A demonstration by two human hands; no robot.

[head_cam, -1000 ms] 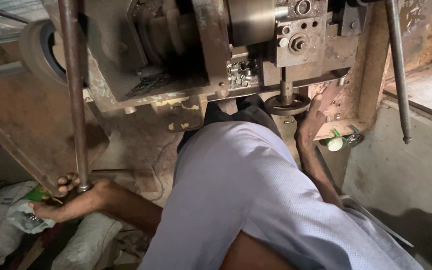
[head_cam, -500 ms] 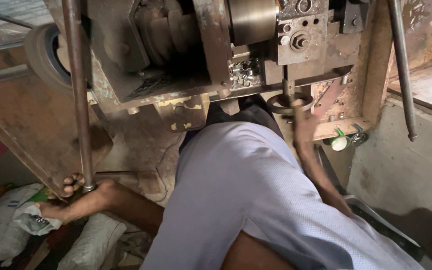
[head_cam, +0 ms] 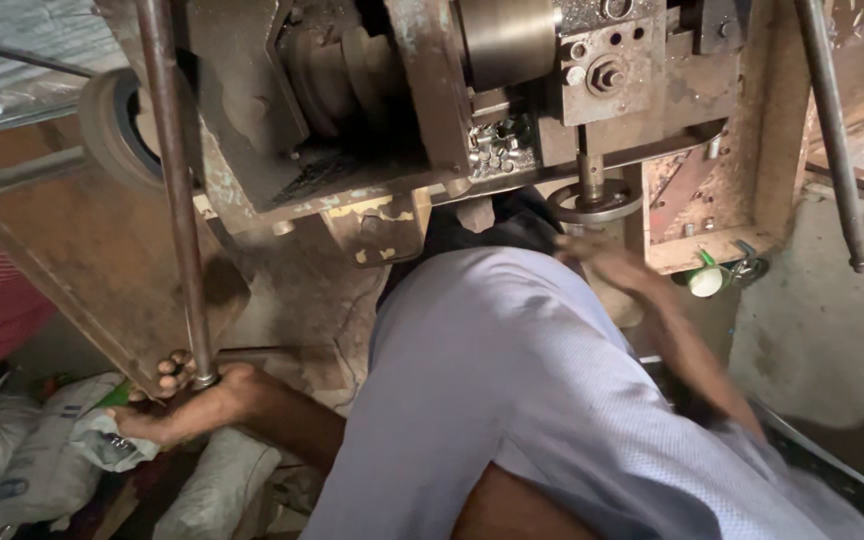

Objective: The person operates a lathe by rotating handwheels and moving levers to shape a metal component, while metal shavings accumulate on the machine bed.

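My left hand (head_cam: 180,402) is closed around the lower end of a long rusty vertical rod (head_cam: 174,190) at the lower left. My right hand (head_cam: 604,265) is motion-blurred, just below a round metal ring (head_cam: 592,207) on a short shaft under a worn, rusty machine (head_cam: 422,110). Its fingers cannot be made out, and nothing shows in it. A heap of small shiny metal pieces (head_cam: 497,145) lies on the machine's ledge above. My light blue shirt (head_cam: 522,400) fills the middle of the view.
A second rod (head_cam: 832,130) hangs at the right by a grey concrete wall (head_cam: 832,330). A small green-and-white bottle (head_cam: 704,278) rests on a rusty bracket. White sacks (head_cam: 42,460) lie on the floor at the lower left. A brown metal panel (head_cam: 82,270) leans beside them.
My right hand has dropped from beside the metal ring to just below it, moving left and blurring. My left hand keeps its grip on the rod.
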